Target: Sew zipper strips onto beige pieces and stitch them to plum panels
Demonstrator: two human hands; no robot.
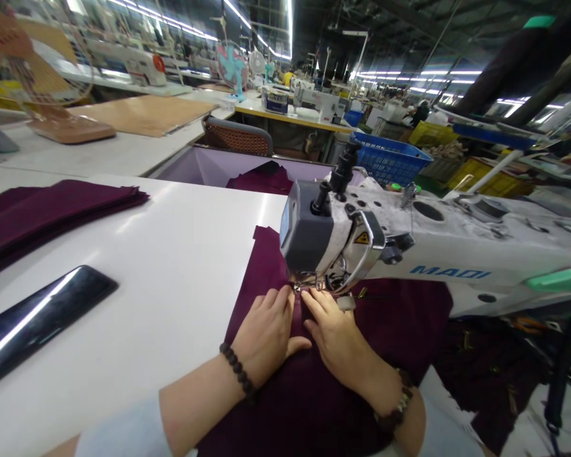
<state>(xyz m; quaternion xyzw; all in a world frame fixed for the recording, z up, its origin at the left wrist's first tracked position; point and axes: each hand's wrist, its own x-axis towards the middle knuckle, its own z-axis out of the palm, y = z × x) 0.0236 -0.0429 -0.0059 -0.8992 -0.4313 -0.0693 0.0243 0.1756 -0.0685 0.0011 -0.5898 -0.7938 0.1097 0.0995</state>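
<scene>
A dark maroon fabric piece [285, 406] lies under the head of a white and grey sewing machine [309, 231]. My left hand [266, 330] rests flat on the cloth, fingertips just left of the presser foot [297, 287] and thumb stretched to the right. On the other side, my right hand [335, 336] presses on the same cloth, its fingers extended toward the needle area. Both hands are open and lie on top of the fabric. The needle tip itself is too small to make out.
A stack of maroon fabric pieces [52, 212] lies on the white table at left, near a glossy black strip [42, 317]. More maroon cloth [261, 179] sits in a lilac trough behind the table. A blue basket [390, 158] and an orange fan [71, 124] stand farther back.
</scene>
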